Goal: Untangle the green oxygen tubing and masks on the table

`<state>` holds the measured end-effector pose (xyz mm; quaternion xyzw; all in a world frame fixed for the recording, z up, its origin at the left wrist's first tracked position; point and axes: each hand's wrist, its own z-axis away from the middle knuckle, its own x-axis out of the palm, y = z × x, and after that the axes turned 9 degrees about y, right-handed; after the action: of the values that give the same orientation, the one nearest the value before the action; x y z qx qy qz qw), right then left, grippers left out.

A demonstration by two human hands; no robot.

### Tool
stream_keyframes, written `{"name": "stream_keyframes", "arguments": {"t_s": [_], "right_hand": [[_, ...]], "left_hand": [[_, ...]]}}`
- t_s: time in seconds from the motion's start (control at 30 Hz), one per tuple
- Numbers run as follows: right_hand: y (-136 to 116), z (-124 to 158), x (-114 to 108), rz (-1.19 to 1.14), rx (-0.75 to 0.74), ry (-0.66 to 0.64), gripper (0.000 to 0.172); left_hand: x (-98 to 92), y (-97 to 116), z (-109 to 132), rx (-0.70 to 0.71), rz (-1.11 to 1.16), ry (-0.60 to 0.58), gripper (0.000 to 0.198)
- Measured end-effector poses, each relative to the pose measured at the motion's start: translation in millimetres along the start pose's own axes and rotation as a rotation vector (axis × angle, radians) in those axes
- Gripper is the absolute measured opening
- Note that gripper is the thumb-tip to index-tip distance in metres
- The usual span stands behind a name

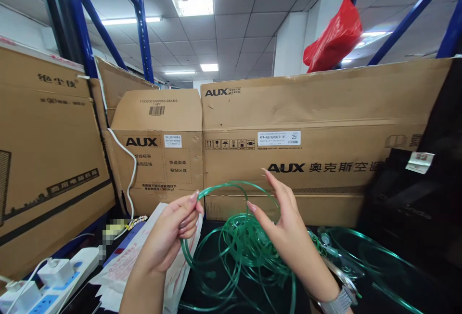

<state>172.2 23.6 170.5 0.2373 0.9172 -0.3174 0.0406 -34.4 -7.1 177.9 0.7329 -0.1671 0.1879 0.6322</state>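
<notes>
My left hand (180,222) pinches a looped part of the green tubing (220,186) between thumb and fingers, left of the middle. The loop arches across to my right hand (285,218), whose thumb and fingers are spread apart beside it, with a watch on the wrist. Below and between both hands a tangled heap of green tubing (245,251) lies on the dark surface. More green tubing (382,251) curves away at the right.
Cardboard boxes (325,112) stand across the back, with another box (46,136) at the left. White plastic packaging (126,261) lies left of the heap. A power strip (54,290) sits at the lower left. A red bag (335,35) hangs from the blue rack.
</notes>
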Motion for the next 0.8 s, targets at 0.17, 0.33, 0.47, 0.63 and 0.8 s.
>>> {"name": "stream_keyframes", "arguments": {"t_s": [0.17, 0.33, 0.47, 0.63, 0.8], "right_hand": [[-30.1, 12.4, -6.7, -0.113, -0.173, -0.218, 0.016], [-41.1, 32.0, 11.4, 0.154, -0.198, -0.53, 0.026], [-40.4, 43.9, 34.9, 0.458, -0.332, -0.486, 0.009], [-40.0, 45.8, 39.2, 0.419, -0.477, -0.54, 0.007], [-44.0, 41.7, 31.8, 0.364, -0.491, -0.543, 0.013]], "left_hand": [[15.4, -9.5, -1.1, 0.11, 0.191, 0.073, 0.027], [25.2, -12.5, 3.7, 0.137, 0.478, 0.089, 0.034], [31.3, -11.7, 9.2, 0.099, 0.586, 0.024, 0.035], [28.6, -5.0, 11.4, 0.11, 0.583, 0.034, 0.035], [16.4, 3.1, 9.0, 0.061, 0.645, 0.07, 0.035]]}}
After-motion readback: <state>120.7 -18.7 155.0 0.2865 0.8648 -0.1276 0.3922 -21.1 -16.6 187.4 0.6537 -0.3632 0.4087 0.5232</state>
